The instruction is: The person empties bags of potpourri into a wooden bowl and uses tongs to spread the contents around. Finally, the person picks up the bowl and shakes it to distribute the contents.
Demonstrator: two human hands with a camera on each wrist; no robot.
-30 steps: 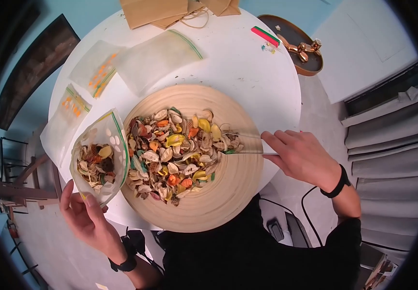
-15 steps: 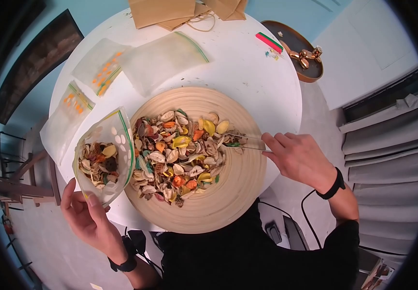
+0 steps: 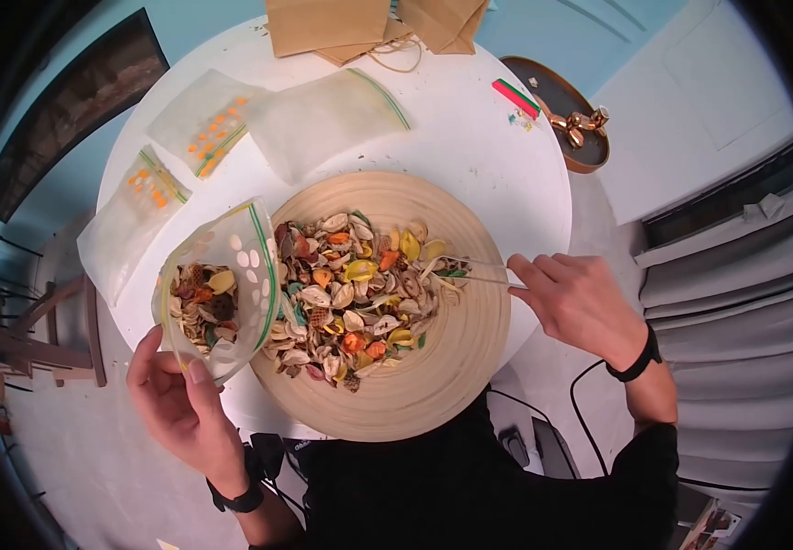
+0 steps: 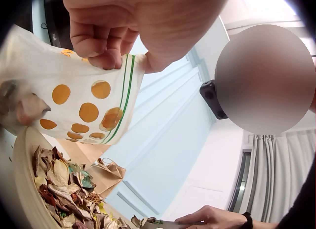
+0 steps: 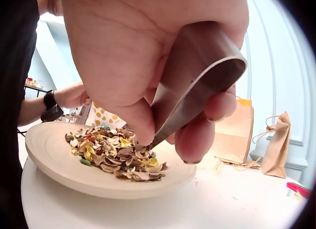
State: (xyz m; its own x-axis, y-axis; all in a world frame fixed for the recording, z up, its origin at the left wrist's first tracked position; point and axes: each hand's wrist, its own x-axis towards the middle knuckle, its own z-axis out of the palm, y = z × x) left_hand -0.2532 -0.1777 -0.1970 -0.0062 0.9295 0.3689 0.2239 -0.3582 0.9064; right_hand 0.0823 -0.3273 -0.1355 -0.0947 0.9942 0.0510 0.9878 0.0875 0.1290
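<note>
My left hand (image 3: 185,394) pinches the edge of a clear zip bag (image 3: 248,252) with a green seal and dots, its mouth tilted toward the plate. Potpourri of dried petals and small cones lies inside the bag. A larger heap of potpourri (image 3: 350,302), with orange, yellow and green bits, covers much of a round wooden plate (image 3: 456,385). My right hand (image 3: 575,298) grips metal tongs (image 5: 197,66) near their bent end, thumb and fingers on opposite sides. The tong tips meet pale and green pieces at the heap's right edge.
Further zip bags (image 3: 323,128) lie flat behind the plate on the white round table (image 3: 470,137). Brown paper bags (image 3: 328,27) stand at the far edge. A red and green strip (image 3: 517,99) lies at the far right, near a tray with a shiny balloon-dog figure (image 3: 578,124).
The tongs' two arms have drawn closer together at the heap's right edge. The whole head view has shifted slightly. My left hand keeps holding the bag beside the plate.
</note>
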